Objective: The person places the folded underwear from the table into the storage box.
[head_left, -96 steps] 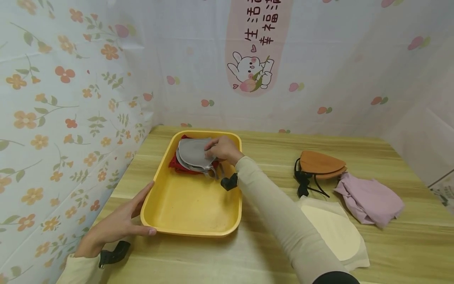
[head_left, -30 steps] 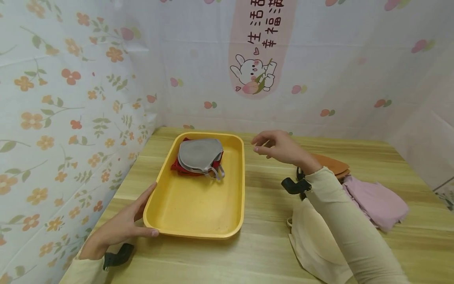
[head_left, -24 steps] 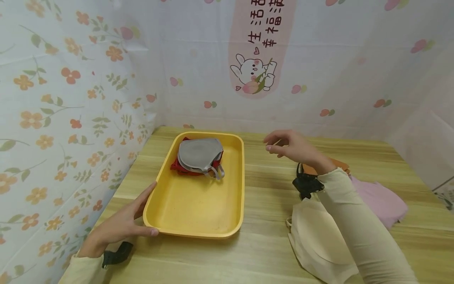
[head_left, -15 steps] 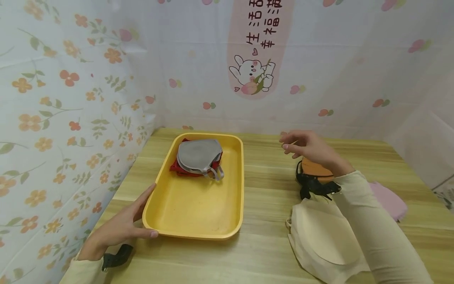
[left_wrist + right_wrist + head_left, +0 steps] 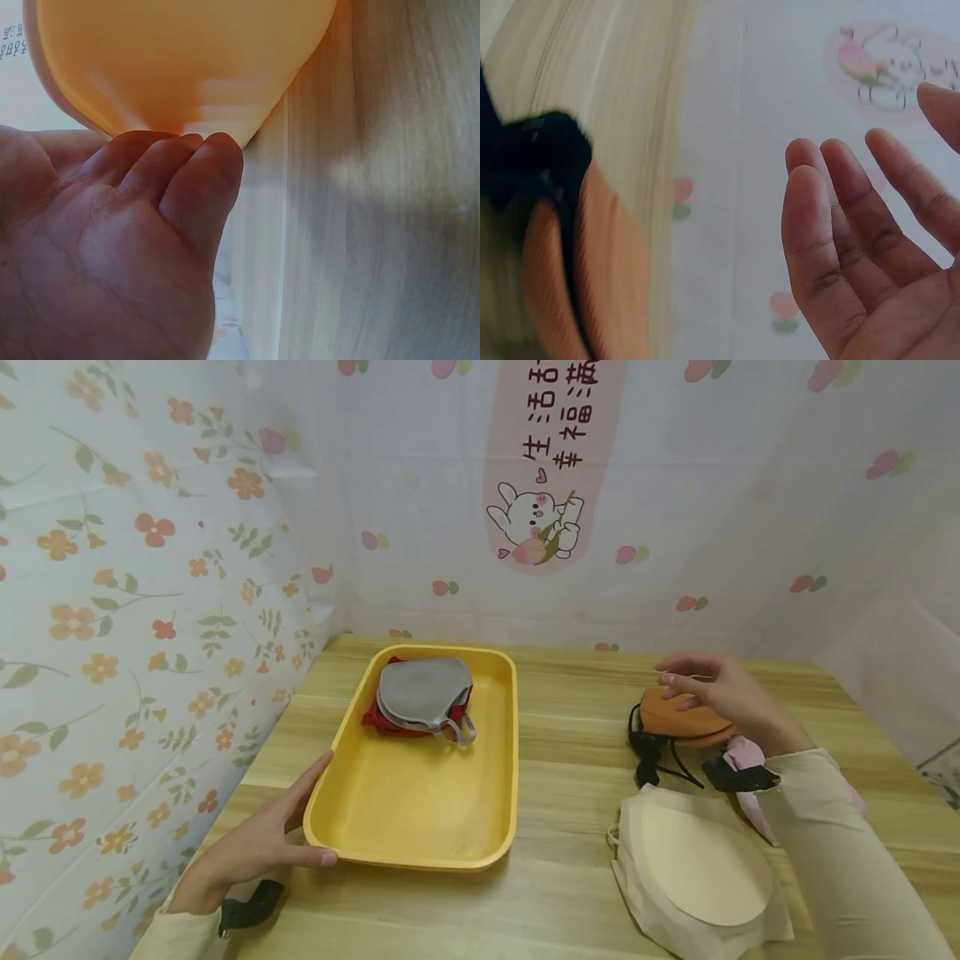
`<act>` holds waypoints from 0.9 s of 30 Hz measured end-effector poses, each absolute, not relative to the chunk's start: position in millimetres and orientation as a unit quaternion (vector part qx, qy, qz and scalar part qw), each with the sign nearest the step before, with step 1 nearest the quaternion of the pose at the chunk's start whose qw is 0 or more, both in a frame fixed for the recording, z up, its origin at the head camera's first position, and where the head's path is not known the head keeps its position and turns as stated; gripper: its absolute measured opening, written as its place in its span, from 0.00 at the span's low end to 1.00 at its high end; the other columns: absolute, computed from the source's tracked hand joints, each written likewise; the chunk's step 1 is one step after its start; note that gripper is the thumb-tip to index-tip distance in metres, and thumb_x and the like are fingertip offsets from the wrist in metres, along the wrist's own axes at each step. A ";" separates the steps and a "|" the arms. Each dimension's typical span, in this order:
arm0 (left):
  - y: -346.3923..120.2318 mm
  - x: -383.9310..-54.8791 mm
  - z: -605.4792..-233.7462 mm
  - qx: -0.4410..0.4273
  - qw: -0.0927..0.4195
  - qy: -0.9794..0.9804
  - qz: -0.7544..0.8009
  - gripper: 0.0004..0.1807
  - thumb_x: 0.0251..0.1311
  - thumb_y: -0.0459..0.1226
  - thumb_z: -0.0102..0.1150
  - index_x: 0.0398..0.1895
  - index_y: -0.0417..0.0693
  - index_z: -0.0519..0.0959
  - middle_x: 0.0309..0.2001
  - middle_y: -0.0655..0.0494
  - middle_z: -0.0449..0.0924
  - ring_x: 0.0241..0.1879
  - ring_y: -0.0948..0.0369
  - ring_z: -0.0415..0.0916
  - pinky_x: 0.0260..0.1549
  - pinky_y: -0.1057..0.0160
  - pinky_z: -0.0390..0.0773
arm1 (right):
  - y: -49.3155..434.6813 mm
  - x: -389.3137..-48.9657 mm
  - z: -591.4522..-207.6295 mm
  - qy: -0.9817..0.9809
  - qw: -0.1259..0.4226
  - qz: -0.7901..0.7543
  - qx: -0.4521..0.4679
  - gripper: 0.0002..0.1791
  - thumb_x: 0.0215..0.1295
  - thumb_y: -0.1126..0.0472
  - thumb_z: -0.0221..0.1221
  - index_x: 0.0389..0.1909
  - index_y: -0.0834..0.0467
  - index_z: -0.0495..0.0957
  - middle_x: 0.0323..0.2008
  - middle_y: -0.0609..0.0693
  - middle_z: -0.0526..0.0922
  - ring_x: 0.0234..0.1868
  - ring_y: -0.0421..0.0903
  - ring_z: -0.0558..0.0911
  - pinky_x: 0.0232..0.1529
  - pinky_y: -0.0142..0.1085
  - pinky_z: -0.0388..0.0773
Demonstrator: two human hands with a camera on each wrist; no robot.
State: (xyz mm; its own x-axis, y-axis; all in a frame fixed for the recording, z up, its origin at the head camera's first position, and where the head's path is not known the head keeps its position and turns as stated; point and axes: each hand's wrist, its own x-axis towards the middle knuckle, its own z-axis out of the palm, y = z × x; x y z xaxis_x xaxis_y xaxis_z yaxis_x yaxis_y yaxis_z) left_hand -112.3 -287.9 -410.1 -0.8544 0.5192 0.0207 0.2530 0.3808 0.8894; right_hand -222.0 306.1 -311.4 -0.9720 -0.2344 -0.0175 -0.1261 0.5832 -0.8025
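Note:
In the head view my left hand [image 5: 258,843] is at the near left corner of a yellow plastic tray [image 5: 412,864]. Its fingers lie along the left wall and its thumb against the front; the left wrist view shows the fingertips touching the tray's outer side. A grey folded fabric piece with a strap [image 5: 422,687] lies on red cloth [image 5: 378,720] at the tray's far end. Holding nothing, my right hand [image 5: 731,693] hovers over an orange folded fabric piece [image 5: 675,717] with black cords, fingers loosely bent and apart.
A cream fabric piece with a rounded panel [image 5: 705,864] lies on the table [image 5: 570,810], right of the tray. Lilac cloth [image 5: 750,756] shows partly behind the right forearm. Printed sheets [image 5: 405,493] hang behind and to the left.
My right hand has let go of the grey fabric piece inside the tray and moved right, over the orange one. The cream fabric lies differently than 3.2 seconds ago. The left hand stays put.

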 end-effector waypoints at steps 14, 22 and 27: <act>-286.4 -109.9 -407.7 0.225 0.138 0.822 0.504 0.64 0.55 0.33 0.72 0.83 0.56 0.34 0.80 0.29 0.37 0.65 0.87 0.58 0.57 0.81 0.67 | 357.8 -214.6 -334.4 0.900 0.052 -0.429 -0.053 0.20 0.77 0.49 0.52 0.63 0.54 0.71 0.41 0.19 0.78 0.42 0.28 0.83 0.41 0.29 0.81; -287.6 -110.3 -406.8 0.227 0.135 0.825 0.500 0.64 0.55 0.33 0.72 0.83 0.54 0.34 0.79 0.28 0.38 0.65 0.87 0.59 0.57 0.81 0.67 | 370.3 -212.2 -340.6 0.908 0.053 -0.414 -0.022 0.27 0.77 0.48 0.51 0.66 0.62 0.68 0.38 0.17 0.75 0.39 0.27 0.82 0.40 0.32 0.84; -287.5 -111.6 -407.7 0.225 0.138 0.827 0.497 0.63 0.55 0.34 0.73 0.83 0.55 0.35 0.79 0.29 0.39 0.65 0.86 0.60 0.57 0.81 0.68 | 379.5 -210.1 -342.7 0.918 0.064 -0.392 -0.001 0.32 0.78 0.48 0.50 0.69 0.69 0.64 0.36 0.16 0.73 0.38 0.23 0.78 0.39 0.31 0.82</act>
